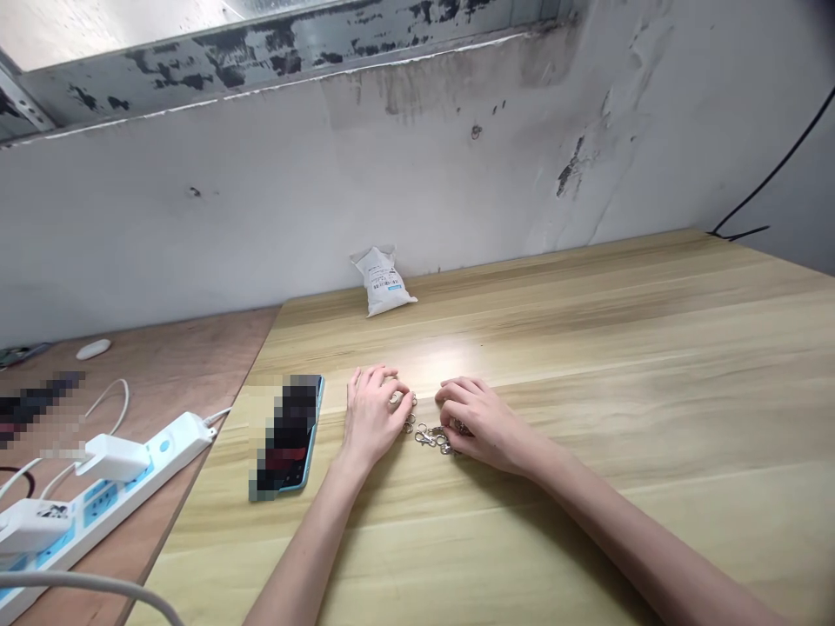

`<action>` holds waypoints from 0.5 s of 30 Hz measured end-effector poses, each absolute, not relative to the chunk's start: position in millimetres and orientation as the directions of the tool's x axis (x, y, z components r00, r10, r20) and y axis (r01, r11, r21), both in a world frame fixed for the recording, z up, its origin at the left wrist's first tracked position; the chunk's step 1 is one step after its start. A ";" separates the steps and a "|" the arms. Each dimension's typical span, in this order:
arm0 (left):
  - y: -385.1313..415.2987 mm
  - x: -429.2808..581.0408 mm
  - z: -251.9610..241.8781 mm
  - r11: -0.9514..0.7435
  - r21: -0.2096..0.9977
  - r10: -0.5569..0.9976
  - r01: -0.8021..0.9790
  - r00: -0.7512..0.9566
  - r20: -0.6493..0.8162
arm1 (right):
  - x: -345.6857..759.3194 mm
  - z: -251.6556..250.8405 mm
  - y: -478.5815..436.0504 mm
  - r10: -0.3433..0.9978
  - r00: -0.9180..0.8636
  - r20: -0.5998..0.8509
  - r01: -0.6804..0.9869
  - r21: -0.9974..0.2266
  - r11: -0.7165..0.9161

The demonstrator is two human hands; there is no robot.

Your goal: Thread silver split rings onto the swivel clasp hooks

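Note:
Small silvery metal rings (410, 423) and lobster clasps (427, 439) lie in a little pile on the wood-patterned table between my hands. My left hand (375, 413) rests at the pile's left side, its thumb and forefinger curled together around a small metal ring (394, 398). On the right, my right hand (483, 423) bends over the pile, with thumb and fingers closed on metal clasps (460, 426). Its fingers partly cover these pieces, so their exact number and shape are hidden.
A phone (293, 435) with a blue edge, partly pixelated, lies left of my left hand. A white plastic packet (384, 283) leans near the wall. Farther left, a white power strip (117, 504) with plugs and cables sits on a reddish-brown board (215, 348).

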State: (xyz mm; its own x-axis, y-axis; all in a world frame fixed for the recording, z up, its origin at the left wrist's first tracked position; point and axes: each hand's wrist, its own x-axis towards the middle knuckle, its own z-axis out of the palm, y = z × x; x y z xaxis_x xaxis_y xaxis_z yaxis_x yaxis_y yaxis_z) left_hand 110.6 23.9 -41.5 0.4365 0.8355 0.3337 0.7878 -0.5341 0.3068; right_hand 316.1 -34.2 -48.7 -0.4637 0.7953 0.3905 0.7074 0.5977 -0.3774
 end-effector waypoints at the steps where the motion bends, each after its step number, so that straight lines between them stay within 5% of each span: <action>1: 23.5 110.6 -41.0 -0.539 0.300 0.833 0.787 0.443 0.332 | 316.2 -48.8 -34.1 0.796 -0.463 0.390 0.708 -0.376 0.597; 15: 15.0 109.0 -31.1 -0.589 0.236 0.801 0.773 0.523 0.291 | 317.4 -48.1 -33.7 0.805 -0.462 0.373 0.718 -0.376 0.586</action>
